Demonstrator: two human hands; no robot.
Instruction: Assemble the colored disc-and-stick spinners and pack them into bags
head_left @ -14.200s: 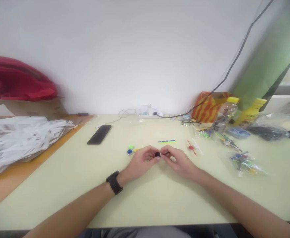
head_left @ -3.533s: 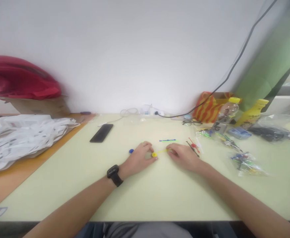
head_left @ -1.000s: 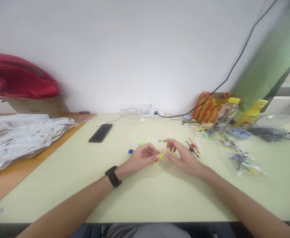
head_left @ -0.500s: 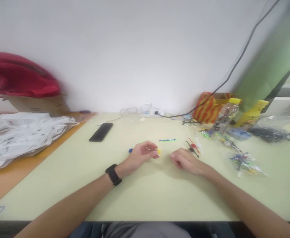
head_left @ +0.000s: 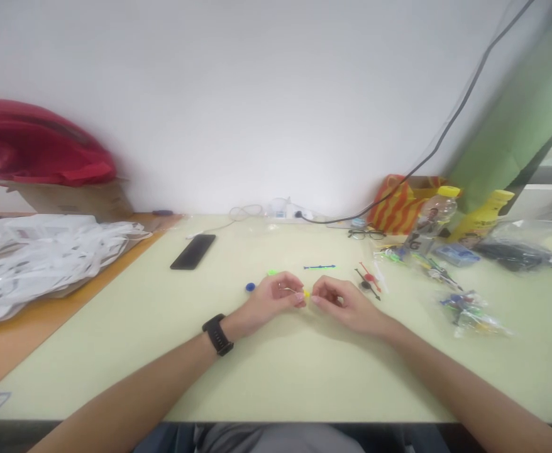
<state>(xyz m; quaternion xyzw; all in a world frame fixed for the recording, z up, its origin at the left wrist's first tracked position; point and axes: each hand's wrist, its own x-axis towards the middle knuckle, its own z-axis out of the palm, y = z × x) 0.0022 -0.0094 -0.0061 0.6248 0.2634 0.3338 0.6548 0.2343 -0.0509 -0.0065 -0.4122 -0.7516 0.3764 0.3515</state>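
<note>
My left hand [head_left: 271, 299] and my right hand [head_left: 342, 303] meet at the middle of the pale table [head_left: 276, 371], fingers curled. Both pinch a small yellow plastic piece [head_left: 306, 294] between their fingertips. A blue round piece [head_left: 250, 287] and a green one [head_left: 271, 272] lie just left of my left hand. A thin blue-green stick [head_left: 319, 267] lies beyond my hands. Red and black stick pieces [head_left: 367, 281] lie right of my right hand. A black watch [head_left: 217, 333] sits on my left wrist.
A black phone [head_left: 193, 251] lies at the back left. White plastic bags [head_left: 40, 258] cover the left side. Clear bags of coloured parts [head_left: 467, 309], bottles [head_left: 434, 217], glasses [head_left: 364, 234] and a power strip with cables [head_left: 285, 214] sit at the back and right.
Half a second ago my hands were apart, the yellow piece at my left fingertips. My right hand has moved back in to the left and both hands now pinch the piece.
</note>
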